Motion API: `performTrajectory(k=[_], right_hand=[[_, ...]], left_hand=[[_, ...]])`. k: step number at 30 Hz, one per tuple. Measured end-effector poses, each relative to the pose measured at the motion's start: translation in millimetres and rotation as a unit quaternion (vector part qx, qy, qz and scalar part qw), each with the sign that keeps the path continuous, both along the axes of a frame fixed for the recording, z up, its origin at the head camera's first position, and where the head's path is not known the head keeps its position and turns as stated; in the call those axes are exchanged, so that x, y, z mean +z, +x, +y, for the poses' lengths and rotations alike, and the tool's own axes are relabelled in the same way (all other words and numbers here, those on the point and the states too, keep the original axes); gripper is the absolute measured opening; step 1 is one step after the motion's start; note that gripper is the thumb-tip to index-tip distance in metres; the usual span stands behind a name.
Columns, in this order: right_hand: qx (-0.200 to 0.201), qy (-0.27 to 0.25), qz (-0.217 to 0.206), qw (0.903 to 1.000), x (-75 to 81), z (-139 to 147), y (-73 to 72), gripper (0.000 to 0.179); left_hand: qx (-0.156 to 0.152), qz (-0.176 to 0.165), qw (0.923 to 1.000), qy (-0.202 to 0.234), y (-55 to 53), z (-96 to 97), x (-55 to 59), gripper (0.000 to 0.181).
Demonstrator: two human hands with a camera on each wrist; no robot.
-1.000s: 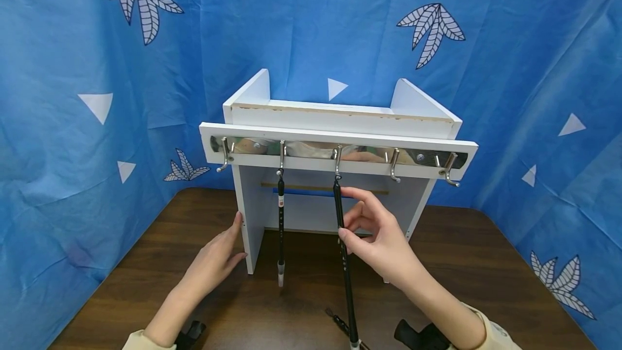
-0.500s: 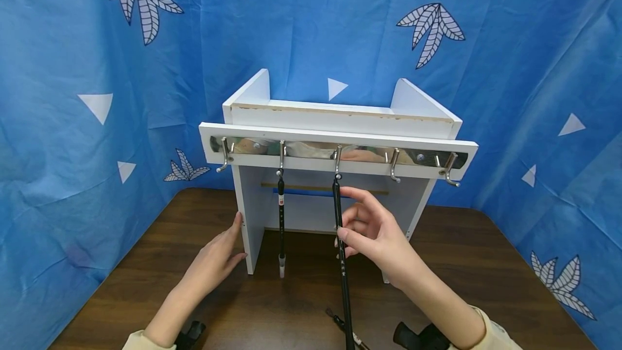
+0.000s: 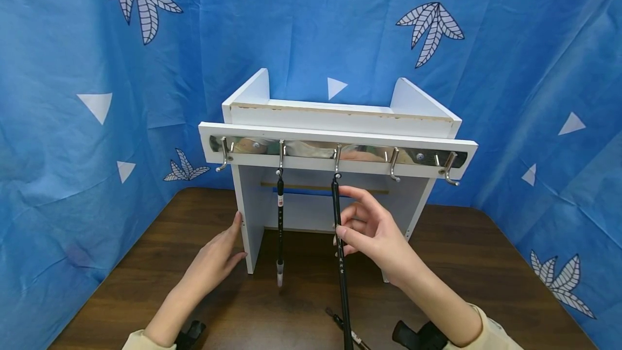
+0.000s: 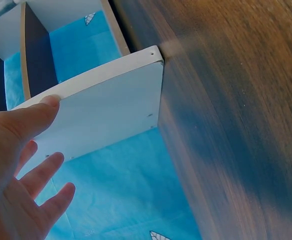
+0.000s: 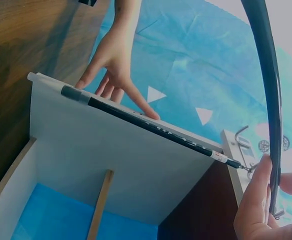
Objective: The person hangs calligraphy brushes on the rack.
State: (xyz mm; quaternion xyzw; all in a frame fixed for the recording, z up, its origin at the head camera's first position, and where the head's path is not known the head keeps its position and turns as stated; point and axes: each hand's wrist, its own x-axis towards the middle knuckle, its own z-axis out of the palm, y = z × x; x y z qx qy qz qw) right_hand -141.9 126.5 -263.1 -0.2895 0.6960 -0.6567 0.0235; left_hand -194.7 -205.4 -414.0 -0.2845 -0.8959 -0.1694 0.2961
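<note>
My right hand (image 3: pixel 374 231) pinches a black calligraphy brush (image 3: pixel 343 280) between thumb and fingers. The brush's top loop is at the tip of the middle hook (image 3: pixel 338 161); whether it is fully seated cannot be told. A second black calligraphy brush (image 3: pixel 280 231), with a clear cap at its lower end, hangs from the hook to the left. My left hand (image 3: pixel 214 258) has its fingers extended and touches the side panel of the white shelf (image 3: pixel 245 220). In the left wrist view, the thumb of this hand (image 4: pixel 21 122) lies on the panel's edge.
A white board with a metal hook strip (image 3: pixel 311 150) runs across the shelf front; its outer hooks bear nothing. Another slim brush (image 3: pixel 357 339) lies on the brown table (image 3: pixel 476 263) near the front. Blue patterned cloth (image 3: pixel 301 26) surrounds the table.
The held brush's lower end has swung slightly left, with the right hand shifting slightly left too. The other hanging brush sways a little. My left hand stays in place.
</note>
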Motion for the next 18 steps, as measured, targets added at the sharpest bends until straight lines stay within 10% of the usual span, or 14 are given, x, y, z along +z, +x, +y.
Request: performTrajectory(k=[18], right_hand=[[-0.004,-0.006,-0.014,0.9999,-4.0,-1.1,-8.0,0.057]], left_hand=[[0.000,0.002,1.0000,-0.001,1.7,0.9,1.9,0.120]])
